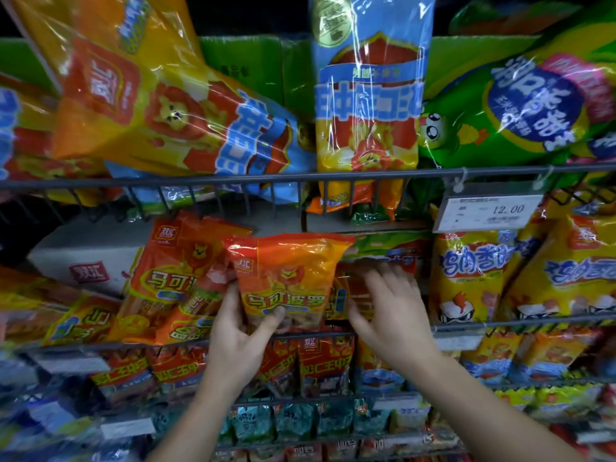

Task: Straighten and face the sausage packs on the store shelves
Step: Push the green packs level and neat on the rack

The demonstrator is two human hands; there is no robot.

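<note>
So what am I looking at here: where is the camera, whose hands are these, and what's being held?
No machine here: a person wears a wide-angle camera on the head, so this one picture looks forward and down at their own hands. The left hand grips an orange sausage pack near its lower edge, front facing out. The right hand, fingers spread and blurred, reaches toward packs beside it. The wire shelves hold many more packs, and a price tag reads 12.00.

Right hand [390, 315] blurred, left fingers [231, 298] (thumb aside) partly behind orange pack [286, 278]
</note>
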